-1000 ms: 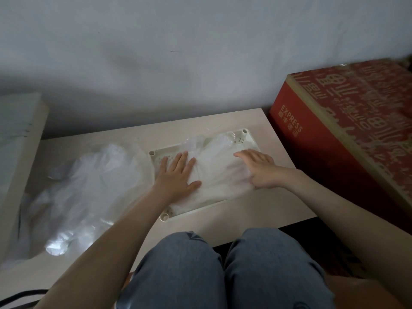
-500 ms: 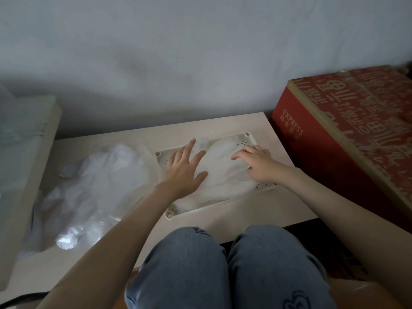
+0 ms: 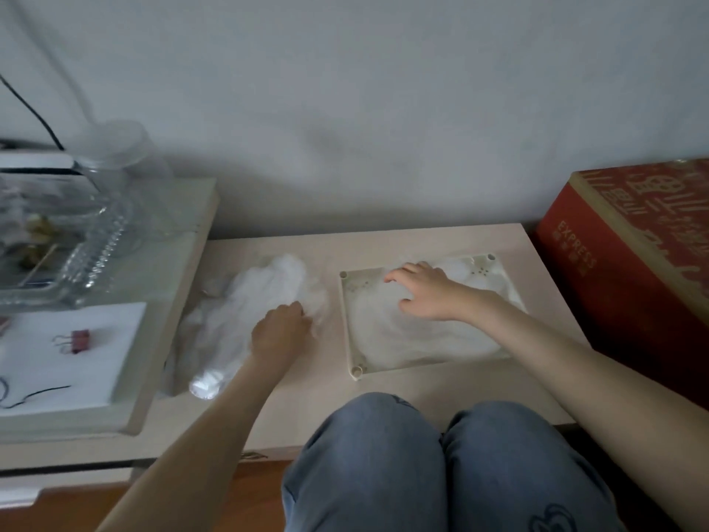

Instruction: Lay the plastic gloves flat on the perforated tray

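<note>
Mid-frame, the right hand lies loose-fingered on gloves spread over the tray. Just left of it on the table, the left hand grips, fingers curled, a loose glove pile.
</note>
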Action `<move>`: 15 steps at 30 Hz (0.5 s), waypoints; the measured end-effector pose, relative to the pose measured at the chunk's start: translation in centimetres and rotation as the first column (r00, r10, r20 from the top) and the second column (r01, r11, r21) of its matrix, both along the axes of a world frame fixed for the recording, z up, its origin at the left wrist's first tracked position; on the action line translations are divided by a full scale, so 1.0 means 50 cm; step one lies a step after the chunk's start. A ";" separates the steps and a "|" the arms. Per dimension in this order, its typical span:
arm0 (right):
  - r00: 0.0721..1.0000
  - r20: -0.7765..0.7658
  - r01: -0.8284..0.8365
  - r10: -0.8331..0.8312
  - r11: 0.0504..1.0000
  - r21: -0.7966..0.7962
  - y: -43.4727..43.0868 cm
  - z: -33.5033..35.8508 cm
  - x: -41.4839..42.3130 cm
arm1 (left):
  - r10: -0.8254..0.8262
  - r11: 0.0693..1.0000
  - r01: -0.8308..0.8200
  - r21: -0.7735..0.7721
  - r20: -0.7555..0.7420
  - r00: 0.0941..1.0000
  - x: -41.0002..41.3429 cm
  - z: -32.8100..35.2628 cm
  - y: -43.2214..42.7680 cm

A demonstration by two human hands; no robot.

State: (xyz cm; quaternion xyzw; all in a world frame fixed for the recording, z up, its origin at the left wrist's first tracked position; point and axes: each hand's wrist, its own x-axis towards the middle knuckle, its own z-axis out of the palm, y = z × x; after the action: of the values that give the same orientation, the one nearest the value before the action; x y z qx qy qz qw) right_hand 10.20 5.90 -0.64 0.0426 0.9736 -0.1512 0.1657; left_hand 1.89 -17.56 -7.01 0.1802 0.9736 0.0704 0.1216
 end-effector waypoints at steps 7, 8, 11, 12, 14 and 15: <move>0.996 0.091 0.008 0.002 0.994 -0.110 -0.019 0.019 -0.014 | 0.109 0.962 -0.103 0.253 -0.007 0.994 -0.012 0.037 -0.009; 0.995 0.104 0.019 -0.004 0.989 -0.148 -0.020 0.023 -0.015 | 0.131 0.952 -0.123 0.282 -0.009 0.991 -0.014 0.044 -0.009; 0.992 0.127 0.053 -0.024 0.972 -0.231 -0.028 0.031 -0.019 | 0.185 0.914 -0.180 0.364 0.022 0.982 -0.017 0.066 -0.011; 0.990 0.133 0.073 -0.039 0.962 -0.262 -0.032 0.032 -0.020 | 0.212 0.893 -0.215 0.395 0.051 0.976 -0.019 0.072 -0.012; 0.986 0.149 0.121 -0.073 0.931 -0.345 -0.041 0.035 -0.022 | 0.268 0.844 -0.292 0.449 0.117 0.956 -0.021 0.083 -0.014; 0.984 0.158 0.138 -0.082 0.913 -0.385 -0.046 0.038 -0.025 | 0.288 0.821 -0.323 0.472 0.146 0.946 -0.021 0.090 -0.015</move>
State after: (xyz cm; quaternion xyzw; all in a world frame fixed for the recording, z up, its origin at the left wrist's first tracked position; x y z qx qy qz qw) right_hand 8.94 3.60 1.25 0.0737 0.9055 -0.3496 0.2290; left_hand 0.86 -18.32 -2.50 0.0442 0.9352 0.3391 0.0922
